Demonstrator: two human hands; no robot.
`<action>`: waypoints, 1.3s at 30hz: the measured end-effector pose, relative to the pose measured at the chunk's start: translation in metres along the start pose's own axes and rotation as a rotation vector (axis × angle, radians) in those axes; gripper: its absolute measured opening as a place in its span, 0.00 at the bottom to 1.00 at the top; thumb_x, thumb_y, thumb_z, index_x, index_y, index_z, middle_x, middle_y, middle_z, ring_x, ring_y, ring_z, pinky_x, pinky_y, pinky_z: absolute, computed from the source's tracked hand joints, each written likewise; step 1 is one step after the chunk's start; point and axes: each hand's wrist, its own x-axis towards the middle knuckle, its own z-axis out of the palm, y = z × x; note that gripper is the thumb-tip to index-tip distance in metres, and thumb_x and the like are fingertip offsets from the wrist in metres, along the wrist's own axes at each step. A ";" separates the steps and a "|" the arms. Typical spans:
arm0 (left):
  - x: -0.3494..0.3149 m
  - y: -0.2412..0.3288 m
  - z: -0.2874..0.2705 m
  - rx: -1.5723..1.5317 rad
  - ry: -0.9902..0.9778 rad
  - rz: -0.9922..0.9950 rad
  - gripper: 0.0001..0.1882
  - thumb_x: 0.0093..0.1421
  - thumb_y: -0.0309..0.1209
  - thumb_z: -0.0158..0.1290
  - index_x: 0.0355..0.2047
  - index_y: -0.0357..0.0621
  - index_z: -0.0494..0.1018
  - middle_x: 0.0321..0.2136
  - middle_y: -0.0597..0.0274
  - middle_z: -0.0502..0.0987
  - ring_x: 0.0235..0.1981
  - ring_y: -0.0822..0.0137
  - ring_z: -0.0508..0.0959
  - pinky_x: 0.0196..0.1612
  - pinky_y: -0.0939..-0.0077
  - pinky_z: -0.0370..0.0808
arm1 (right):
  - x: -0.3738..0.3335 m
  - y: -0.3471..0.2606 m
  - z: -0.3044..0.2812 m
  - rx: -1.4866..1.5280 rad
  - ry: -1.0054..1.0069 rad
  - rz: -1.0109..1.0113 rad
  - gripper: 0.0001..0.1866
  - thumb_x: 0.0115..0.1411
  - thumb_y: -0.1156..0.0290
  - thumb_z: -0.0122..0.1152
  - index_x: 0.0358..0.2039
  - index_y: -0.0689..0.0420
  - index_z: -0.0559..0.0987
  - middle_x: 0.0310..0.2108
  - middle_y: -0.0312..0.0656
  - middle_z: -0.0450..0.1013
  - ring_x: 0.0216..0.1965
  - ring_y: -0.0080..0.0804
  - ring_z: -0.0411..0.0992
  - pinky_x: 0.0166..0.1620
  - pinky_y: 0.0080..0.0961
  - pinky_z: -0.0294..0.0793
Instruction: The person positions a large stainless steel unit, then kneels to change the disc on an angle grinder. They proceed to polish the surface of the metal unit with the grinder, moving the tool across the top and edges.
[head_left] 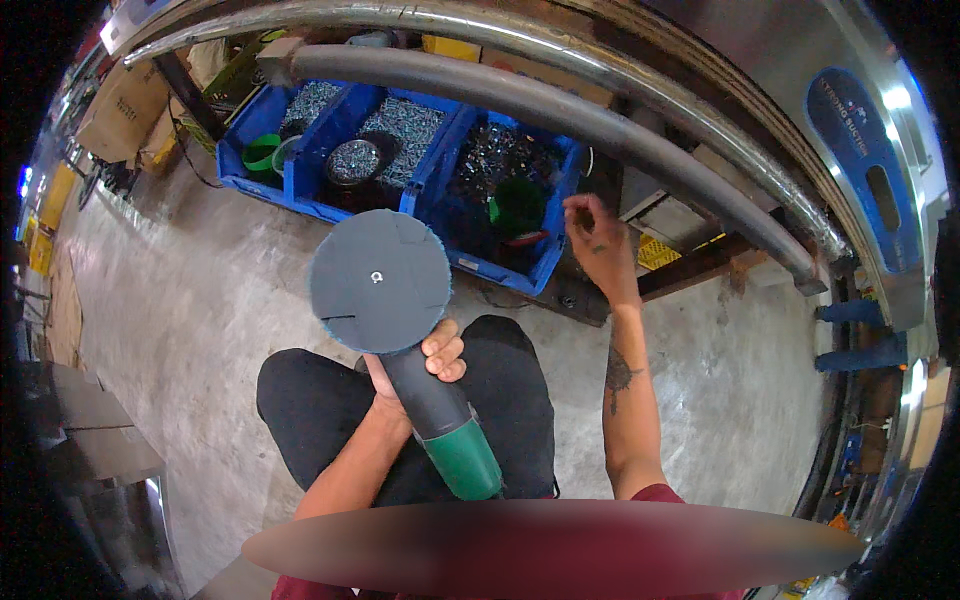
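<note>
My left hand point(442, 352) is wrapped round the dark neck of an angle grinder point(440, 405) with a green rear body. The tool is held above my lap, its large round grey disc point(380, 260) facing up with a small bright fastener at the centre. My right hand point(598, 245) hovers beside the right edge of the blue bin point(550, 255), its fingers curled and pinched together. Whatever may be between those fingertips is too small to make out. In that bin lie dark loose small parts point(505, 150) and a green cup point(517, 205).
Two more blue bins point(310, 200) adjoin on the left, full of small metal pieces point(405, 135), with a round tin point(353, 160) and a green bowl point(262, 152). A grey padded bar point(560, 105) and a metal tube cross above. Cardboard boxes point(125, 110) stand far left.
</note>
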 end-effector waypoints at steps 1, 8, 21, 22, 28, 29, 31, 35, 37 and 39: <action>-0.001 0.002 0.001 0.027 0.012 0.013 0.36 0.58 0.62 0.66 0.48 0.43 0.71 0.33 0.64 0.67 0.32 0.68 0.70 0.39 0.69 0.73 | -0.009 0.016 0.010 -0.012 -0.030 0.007 0.09 0.65 0.73 0.65 0.45 0.57 0.79 0.37 0.50 0.80 0.37 0.50 0.81 0.41 0.40 0.79; -0.004 0.008 -0.002 -0.033 0.004 0.010 0.36 0.57 0.62 0.67 0.50 0.47 0.71 0.33 0.64 0.67 0.33 0.69 0.70 0.39 0.70 0.72 | -0.105 0.139 0.055 -0.420 -0.225 0.309 0.12 0.60 0.71 0.67 0.43 0.63 0.81 0.39 0.54 0.82 0.44 0.58 0.80 0.48 0.49 0.79; 0.001 -0.003 -0.003 -0.026 0.068 -0.011 0.42 0.52 0.61 0.72 0.53 0.46 0.68 0.34 0.65 0.67 0.33 0.70 0.70 0.40 0.69 0.74 | -0.184 0.190 0.086 -0.710 -0.421 0.210 0.13 0.64 0.76 0.59 0.47 0.65 0.83 0.46 0.55 0.80 0.50 0.58 0.77 0.56 0.49 0.78; 0.002 -0.002 -0.003 0.031 0.061 -0.006 0.44 0.51 0.67 0.69 0.53 0.46 0.68 0.34 0.65 0.67 0.33 0.70 0.69 0.40 0.69 0.74 | -0.180 0.184 0.085 -0.649 -0.337 0.225 0.13 0.63 0.76 0.60 0.48 0.65 0.82 0.46 0.56 0.80 0.49 0.59 0.78 0.54 0.48 0.79; 0.004 -0.008 -0.009 -0.034 0.110 0.035 0.41 0.60 0.69 0.48 0.50 0.40 0.72 0.32 0.59 0.70 0.33 0.64 0.73 0.40 0.65 0.75 | -0.122 0.084 0.046 0.162 -0.009 0.616 0.14 0.68 0.73 0.63 0.51 0.66 0.79 0.41 0.48 0.80 0.40 0.35 0.80 0.44 0.32 0.80; 0.004 -0.009 -0.011 -0.056 0.107 0.023 0.41 0.60 0.69 0.47 0.50 0.40 0.72 0.32 0.59 0.70 0.33 0.64 0.73 0.40 0.64 0.75 | -0.105 0.055 0.039 0.464 0.040 0.698 0.13 0.69 0.73 0.63 0.52 0.63 0.79 0.38 0.43 0.80 0.37 0.32 0.79 0.41 0.31 0.80; 0.004 -0.010 -0.012 -0.041 0.114 0.012 0.41 0.60 0.68 0.47 0.50 0.40 0.72 0.32 0.58 0.70 0.33 0.64 0.73 0.40 0.64 0.75 | -0.076 -0.009 0.021 0.577 0.075 0.506 0.12 0.73 0.72 0.59 0.54 0.61 0.79 0.39 0.38 0.79 0.37 0.21 0.77 0.40 0.24 0.79; 0.004 -0.011 -0.012 -0.054 0.123 -0.014 0.42 0.60 0.69 0.47 0.51 0.40 0.72 0.32 0.58 0.70 0.33 0.63 0.73 0.39 0.64 0.75 | -0.037 -0.113 -0.003 0.793 -0.012 0.347 0.14 0.72 0.75 0.60 0.56 0.63 0.78 0.43 0.41 0.80 0.40 0.24 0.80 0.46 0.24 0.82; 0.004 -0.012 -0.010 -0.016 0.130 0.009 0.42 0.60 0.70 0.46 0.52 0.40 0.72 0.32 0.58 0.70 0.33 0.63 0.73 0.39 0.64 0.75 | -0.024 -0.141 -0.005 0.929 -0.087 0.351 0.15 0.72 0.75 0.63 0.56 0.66 0.79 0.45 0.44 0.81 0.42 0.26 0.81 0.48 0.25 0.84; 0.004 -0.014 -0.009 -0.011 0.136 0.025 0.43 0.61 0.70 0.45 0.53 0.40 0.71 0.32 0.58 0.70 0.33 0.63 0.73 0.39 0.64 0.75 | -0.014 -0.154 -0.002 1.003 -0.165 0.410 0.15 0.71 0.75 0.64 0.56 0.66 0.80 0.45 0.46 0.82 0.41 0.27 0.82 0.48 0.25 0.84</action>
